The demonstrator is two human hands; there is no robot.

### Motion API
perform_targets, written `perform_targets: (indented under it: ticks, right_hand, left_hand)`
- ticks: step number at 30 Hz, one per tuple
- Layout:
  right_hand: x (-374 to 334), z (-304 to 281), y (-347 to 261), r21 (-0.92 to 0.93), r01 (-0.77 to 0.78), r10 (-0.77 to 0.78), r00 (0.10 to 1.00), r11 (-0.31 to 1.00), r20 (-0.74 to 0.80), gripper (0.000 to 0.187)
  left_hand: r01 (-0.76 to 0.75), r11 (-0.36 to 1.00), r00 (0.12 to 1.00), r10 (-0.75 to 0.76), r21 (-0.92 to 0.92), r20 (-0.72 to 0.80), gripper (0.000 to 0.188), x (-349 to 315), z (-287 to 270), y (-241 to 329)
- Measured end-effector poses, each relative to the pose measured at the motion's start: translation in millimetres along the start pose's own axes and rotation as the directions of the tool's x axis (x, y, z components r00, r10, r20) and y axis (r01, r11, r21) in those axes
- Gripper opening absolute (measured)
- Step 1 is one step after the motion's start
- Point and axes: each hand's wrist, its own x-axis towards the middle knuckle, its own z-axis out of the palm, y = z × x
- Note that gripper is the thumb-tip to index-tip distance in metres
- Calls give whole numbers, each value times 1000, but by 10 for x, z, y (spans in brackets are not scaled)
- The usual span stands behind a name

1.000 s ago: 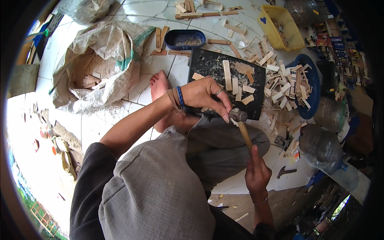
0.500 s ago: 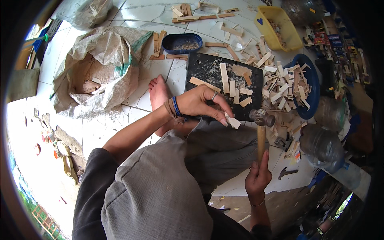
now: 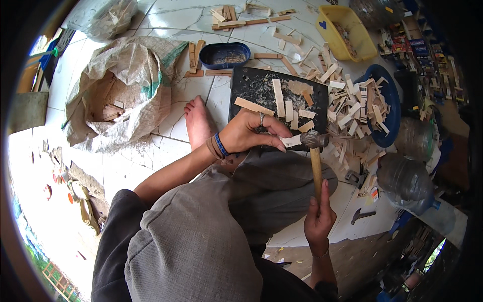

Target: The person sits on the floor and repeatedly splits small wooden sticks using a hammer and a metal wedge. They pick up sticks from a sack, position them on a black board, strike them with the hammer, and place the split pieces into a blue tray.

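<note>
Between the thumb and fingers of my left hand (image 3: 254, 132) is a small pale wood piece (image 3: 291, 141), held above the near edge of a black board (image 3: 246, 95). My right hand (image 3: 320, 216) grips the wooden handle of a hammer (image 3: 315, 168). The metal hammer head (image 3: 314, 140) is right beside the wood piece's free end; whether they touch I cannot tell. Several wooden strips (image 3: 278, 98) lie on the board among shavings and dark scraps.
Cut wood pieces (image 3: 352, 108) heap beside and in a blue basin (image 3: 395, 118) at right. A yellow tub (image 3: 327, 30) and a blue oval tray (image 3: 241, 50) stand farther off. An open woven sack (image 3: 136, 55) sits left. A second hammer (image 3: 363, 215) and a clear bottle (image 3: 402, 181) lie right.
The hammer head has swung left and slightly up, close to the wood piece. My left hand has shifted slightly up and left, and the piece now lies flatter.
</note>
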Motion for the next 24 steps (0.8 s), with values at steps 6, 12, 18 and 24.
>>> perform_targets:
  ticks: [6,12,18,24]
  right_hand:
    - [-26,-57,-55,13,-80,79,996,997,32,53]
    - [8,-34,-72,6,-65,64,997,998,37,53]
    - [-29,-106,-52,-89,75,-77,997,993,-17,54]
    - [-74,-134,-21,-134,203,-207,978,970,-11,56]
  left_hand:
    - [107,988,991,-116,-115,-74,39,7,56,18]
    - [109,989,989,-119,-101,-90,38,15,92,54]
    - [56,998,992,-58,-24,-113,37,25,116,39]
    - [102,994,988,-106,-46,-113,37,15,119,41]
